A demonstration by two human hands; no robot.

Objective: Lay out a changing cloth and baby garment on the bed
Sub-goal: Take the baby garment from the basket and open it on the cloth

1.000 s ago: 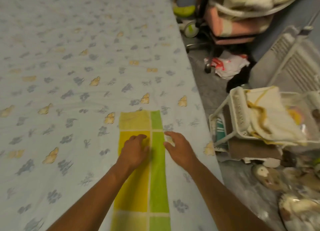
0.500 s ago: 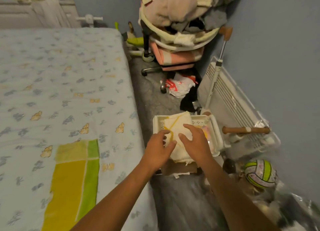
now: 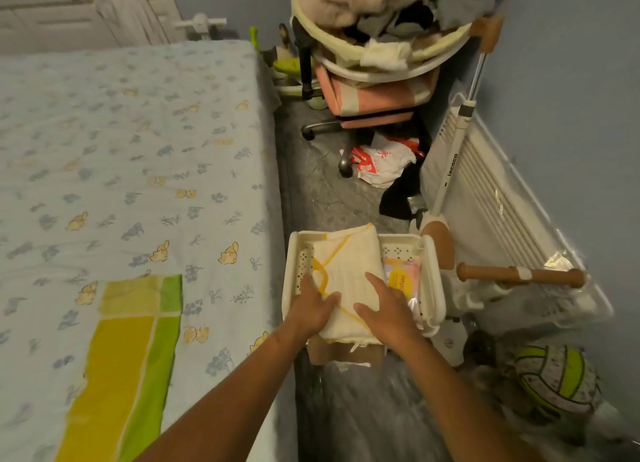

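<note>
Changing cloth (image 3: 117,361): yellow and green panels, spread flat near the bed's (image 3: 131,156) edge.
Baby garment (image 3: 346,274): cream, orange trim, folded, in the white basket (image 3: 434,281).

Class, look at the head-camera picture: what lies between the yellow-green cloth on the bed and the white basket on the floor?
In the head view, only patterned bed sheet separates the cloth from the basket; no other object lies there.

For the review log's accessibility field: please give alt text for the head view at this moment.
Both hands, left hand and right hand, press on a folded cream garment with yellow trim in a white basket on the floor beside the bed. A yellow-green cloth lies flat on the bed's near edge.
</note>
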